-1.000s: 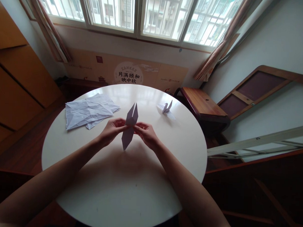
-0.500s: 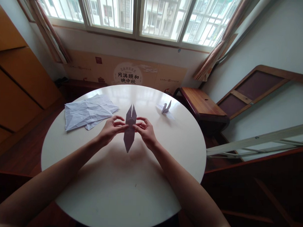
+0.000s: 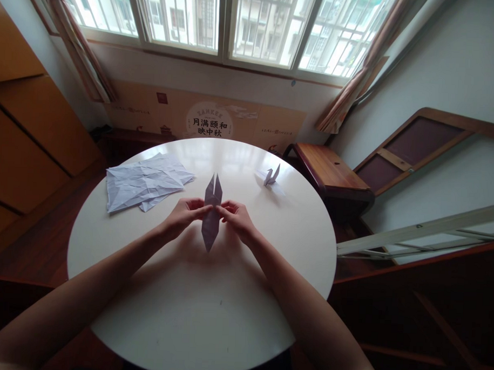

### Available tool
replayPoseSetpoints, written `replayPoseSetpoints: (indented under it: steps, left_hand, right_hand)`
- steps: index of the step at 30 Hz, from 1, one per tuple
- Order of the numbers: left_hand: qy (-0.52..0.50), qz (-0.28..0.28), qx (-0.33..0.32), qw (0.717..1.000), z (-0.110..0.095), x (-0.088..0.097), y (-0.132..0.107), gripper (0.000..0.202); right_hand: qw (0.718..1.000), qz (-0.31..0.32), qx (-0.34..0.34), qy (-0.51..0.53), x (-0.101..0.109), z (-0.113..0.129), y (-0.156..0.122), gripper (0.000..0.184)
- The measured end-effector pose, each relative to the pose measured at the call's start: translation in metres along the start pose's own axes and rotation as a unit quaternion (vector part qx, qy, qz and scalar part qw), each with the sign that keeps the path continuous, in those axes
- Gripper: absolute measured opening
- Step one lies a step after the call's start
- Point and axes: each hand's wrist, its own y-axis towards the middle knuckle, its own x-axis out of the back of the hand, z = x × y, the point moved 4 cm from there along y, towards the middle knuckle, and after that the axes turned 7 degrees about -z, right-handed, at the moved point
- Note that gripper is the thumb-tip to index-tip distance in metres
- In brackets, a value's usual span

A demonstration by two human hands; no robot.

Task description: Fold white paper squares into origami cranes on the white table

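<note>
Pinched from both sides over the middle of the desk (image 3: 186, 312): folded paper (image 3: 211, 224), slim, flat-faced and crisp-edged, split into two narrow points toward the window (image 3: 225, 28), tapering to a single point at the near end. Gripped at the left edge by the fingers (image 3: 203, 209) of the left hand (image 3: 181, 216), at the right edge by those of the right hand (image 3: 238, 218), both thumbs on the near face. Cannot tell about contact between lower tip and desk.

Near the far left rim, overlapping pale sheets (image 3: 147, 181), creased all over, with ragged outlines. Toward the far right, well apart from the sheets, a paper crane (image 3: 271, 178) with upright neck and tail and spread wings.

Underneath everything, a smooth, glossy white oval top with small dark marks. Beyond, a tan printed board (image 3: 279, 124) below barred panes, striped curtains (image 3: 76, 44) at either side, orange-brown wooden panels (image 3: 34, 126) at left.
</note>
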Motion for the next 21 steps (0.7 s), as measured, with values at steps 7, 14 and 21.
replayPoseSetpoints:
  steps: [7,14,21]
  left_hand:
    - [-0.004,0.062,0.009,0.998,0.0041,-0.0041,-0.0015,0.035]
    - [0.065,0.064,-0.01,0.996,0.0002,-0.0027,-0.0014,0.036]
    - [0.074,0.163,0.032,0.983,0.0012,-0.0047,-0.0054,0.032]
  right_hand:
    - [0.999,0.015,0.04,-0.026,-0.0032,0.0047,-0.0036,0.052]
    - [0.998,-0.002,0.058,-0.022,-0.0054,0.0033,-0.0056,0.051]
    - [0.998,-0.022,0.045,0.024,-0.0014,0.0096,-0.007,0.045]
